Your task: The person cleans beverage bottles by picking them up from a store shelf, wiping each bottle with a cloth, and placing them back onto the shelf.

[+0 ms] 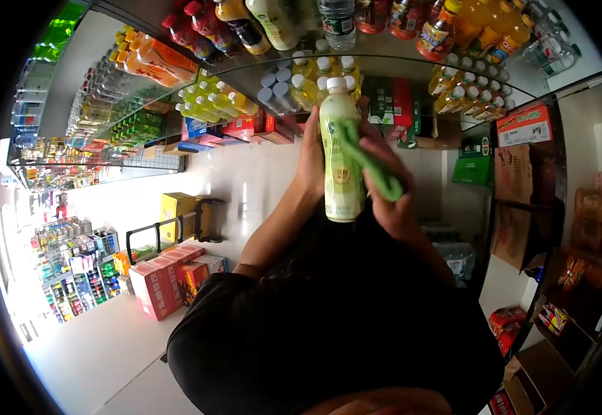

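Note:
A pale green drink bottle (342, 187) with a white cap stands upright in front of my chest. My left hand (310, 158) is closed round its left side; some of the fingers are hidden behind it. On the other side my right hand (392, 204), slightly blurred, grips a folded green cloth (364, 160). The cloth lies against the upper right part of the bottle, over its label. Just beyond the cap are yellow drink bottles with white caps (306, 86) on a shelf.
A glass shelf (245, 68) edge runs across in front, with several bottles above and below it. Cardboard boxes (514, 173) fill a rack at the right. Red-and-white cartons (155, 285) and a yellow box (176, 211) are at the left.

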Demonstrator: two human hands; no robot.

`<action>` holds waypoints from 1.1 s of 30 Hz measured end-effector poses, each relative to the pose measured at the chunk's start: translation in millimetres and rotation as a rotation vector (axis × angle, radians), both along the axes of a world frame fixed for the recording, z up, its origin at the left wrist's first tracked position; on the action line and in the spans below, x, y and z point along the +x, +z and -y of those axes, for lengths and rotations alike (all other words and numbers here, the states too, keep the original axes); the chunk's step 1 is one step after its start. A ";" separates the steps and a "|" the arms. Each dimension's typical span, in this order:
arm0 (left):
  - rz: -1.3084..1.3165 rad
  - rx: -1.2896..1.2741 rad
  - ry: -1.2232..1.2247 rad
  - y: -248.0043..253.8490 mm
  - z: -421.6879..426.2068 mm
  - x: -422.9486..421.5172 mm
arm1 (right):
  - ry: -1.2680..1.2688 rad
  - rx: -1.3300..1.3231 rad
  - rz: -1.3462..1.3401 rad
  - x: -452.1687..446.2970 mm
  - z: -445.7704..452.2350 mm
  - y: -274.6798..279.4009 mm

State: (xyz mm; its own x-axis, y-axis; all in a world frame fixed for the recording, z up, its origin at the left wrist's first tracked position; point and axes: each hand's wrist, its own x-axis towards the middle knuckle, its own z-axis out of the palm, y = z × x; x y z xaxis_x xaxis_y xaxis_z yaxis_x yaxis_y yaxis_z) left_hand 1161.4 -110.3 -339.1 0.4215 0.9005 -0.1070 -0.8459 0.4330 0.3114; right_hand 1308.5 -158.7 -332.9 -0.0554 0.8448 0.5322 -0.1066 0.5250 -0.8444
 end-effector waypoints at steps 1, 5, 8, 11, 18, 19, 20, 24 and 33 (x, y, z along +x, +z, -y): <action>0.008 0.012 0.002 -4.1 -2.0 3.8 | 0.020 0.082 0.142 2.2 -1.1 -0.3; 0.051 -0.070 0.091 -11.7 1.4 11.2 | 0.110 0.089 0.235 6.8 13.3 -13.7; 0.211 -0.028 0.030 -26.3 5.5 3.4 | 0.183 0.071 0.250 8.6 8.7 -22.7; 0.147 -0.002 0.052 -27.0 14.3 0.2 | 0.180 0.098 0.242 2.1 -11.9 -12.4; -0.084 0.092 0.258 -7.7 3.6 -6.9 | 0.328 0.012 0.110 -10.5 -15.3 -9.2; -0.056 0.119 0.338 -3.2 -0.4 -7.5 | 0.384 0.093 0.235 -5.1 -8.2 -6.2; -0.080 0.149 0.365 -0.3 -3.3 -11.3 | 0.441 0.124 0.221 -0.4 -0.9 -5.2; -0.176 0.263 0.296 -0.8 3.0 -13.8 | 0.486 0.159 0.326 4.7 4.1 -12.5; -0.443 0.276 0.460 18.2 0.4 -3.1 | 0.418 0.091 0.180 9.5 -2.0 -5.0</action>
State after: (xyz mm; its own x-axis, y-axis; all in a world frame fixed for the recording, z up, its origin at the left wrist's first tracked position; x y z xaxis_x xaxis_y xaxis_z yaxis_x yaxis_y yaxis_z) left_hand 1158.3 -110.7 -320.9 -0.0402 0.9962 0.0776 -0.6922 -0.0838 0.7169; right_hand 1318.0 -156.7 -338.0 -0.4794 0.6809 0.5536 -0.1805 0.5408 -0.8216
